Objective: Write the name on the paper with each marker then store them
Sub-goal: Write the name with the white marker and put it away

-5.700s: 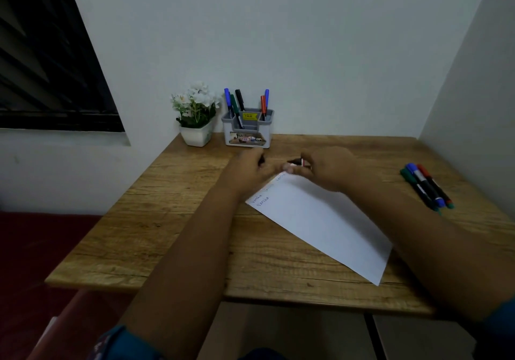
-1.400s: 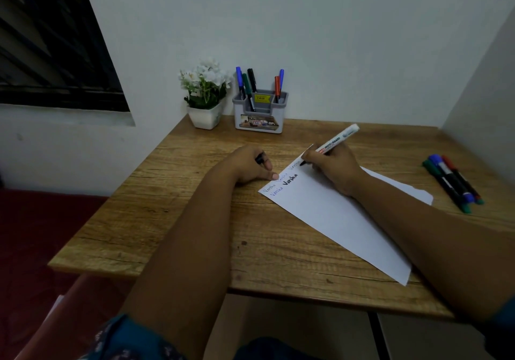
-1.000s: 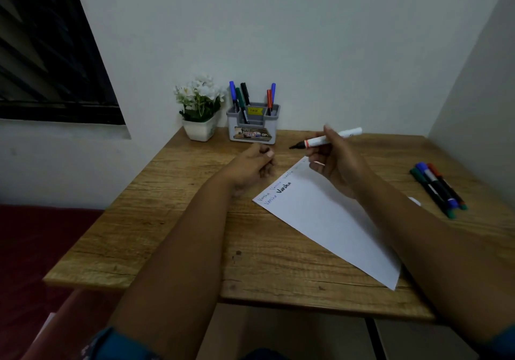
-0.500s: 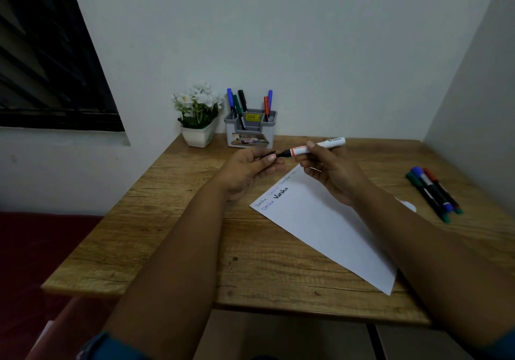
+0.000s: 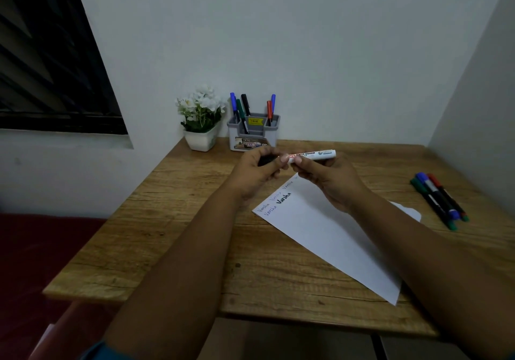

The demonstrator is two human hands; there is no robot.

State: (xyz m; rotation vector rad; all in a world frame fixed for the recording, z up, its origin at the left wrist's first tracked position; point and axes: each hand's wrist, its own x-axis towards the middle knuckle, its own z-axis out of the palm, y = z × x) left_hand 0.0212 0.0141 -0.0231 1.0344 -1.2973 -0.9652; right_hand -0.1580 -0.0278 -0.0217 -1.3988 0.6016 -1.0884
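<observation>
A white whiteboard marker [image 5: 315, 155] lies level above the desk, pinched by the fingers of my right hand [image 5: 326, 181]. My left hand [image 5: 256, 172] grips its black cap [image 5: 266, 160], which sits at the marker's tip end. Under both hands lies a white sheet of paper [image 5: 328, 234] with a name written several times near its top left corner, the last one in bold black. A grey pen holder [image 5: 253, 133] at the back wall holds several markers. Three more markers [image 5: 437, 199], green, blue and red, lie at the right of the desk.
A white pot of white flowers [image 5: 200, 119] stands left of the pen holder. The wooden desk [image 5: 172, 237] fits into a corner, with walls behind and at the right. A dark window is at the upper left.
My right hand finished writing in black and lifted the marker off the paper. It turned the marker level and brought its tip to the cap in my left hand.
</observation>
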